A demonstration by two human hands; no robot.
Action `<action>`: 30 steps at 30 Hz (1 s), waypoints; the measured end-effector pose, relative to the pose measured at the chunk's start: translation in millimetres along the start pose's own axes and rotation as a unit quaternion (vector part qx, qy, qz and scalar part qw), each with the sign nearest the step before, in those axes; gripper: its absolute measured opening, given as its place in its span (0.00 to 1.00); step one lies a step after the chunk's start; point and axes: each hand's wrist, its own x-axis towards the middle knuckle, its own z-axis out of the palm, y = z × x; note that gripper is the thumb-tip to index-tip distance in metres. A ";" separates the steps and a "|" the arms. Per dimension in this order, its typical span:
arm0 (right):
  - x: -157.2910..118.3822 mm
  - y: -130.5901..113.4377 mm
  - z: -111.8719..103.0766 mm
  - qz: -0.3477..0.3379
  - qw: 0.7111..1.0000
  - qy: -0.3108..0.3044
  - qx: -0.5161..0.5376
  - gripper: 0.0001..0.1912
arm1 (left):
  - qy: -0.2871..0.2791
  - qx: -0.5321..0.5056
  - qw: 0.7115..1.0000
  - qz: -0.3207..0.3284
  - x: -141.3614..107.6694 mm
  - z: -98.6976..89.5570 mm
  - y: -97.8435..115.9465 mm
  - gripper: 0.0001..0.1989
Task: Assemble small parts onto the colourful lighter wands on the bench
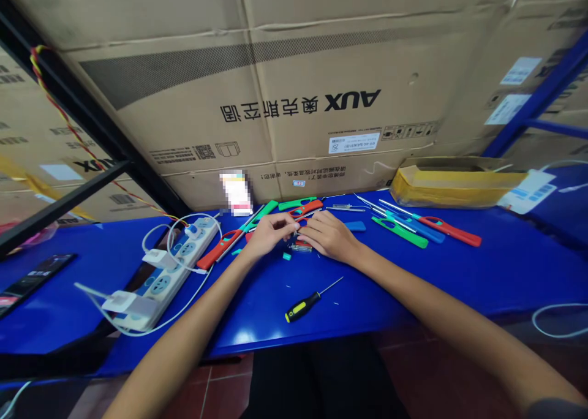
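Observation:
My left hand is closed, with thumb and fingertips pinched together over small parts in the middle of the blue table. Close against it, my right hand curls its fingers downward at the same spot. What the fingertips hold is too small and hidden to name. Just beneath them lies a small clear and red part, with a teal piece beside it. Behind the hands is a red lighter casing near a green casing. A black and yellow screwdriver rests nearer the front edge.
Long-necked lighters lie at right, including a red one and a green one; another red one is at left. A power strip with white cables borders the left side. Cardboard stands behind, with a yellow-taped box at right.

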 end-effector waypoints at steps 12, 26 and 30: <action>-5.5 -3.5 1.3 0.075 0.990 0.077 0.092 0.08 | -0.030 -0.189 0.980 -0.060 0.4 15.5 -17.3 0.23; -6.6 13.1 19.2 0.150 0.968 0.114 0.165 0.07 | 0.039 -0.194 0.978 -0.064 3.6 27.2 -19.3 0.25; -5.9 13.5 20.1 0.169 0.962 0.130 0.172 0.05 | 0.034 -0.220 0.972 -0.080 2.1 30.8 -17.0 0.22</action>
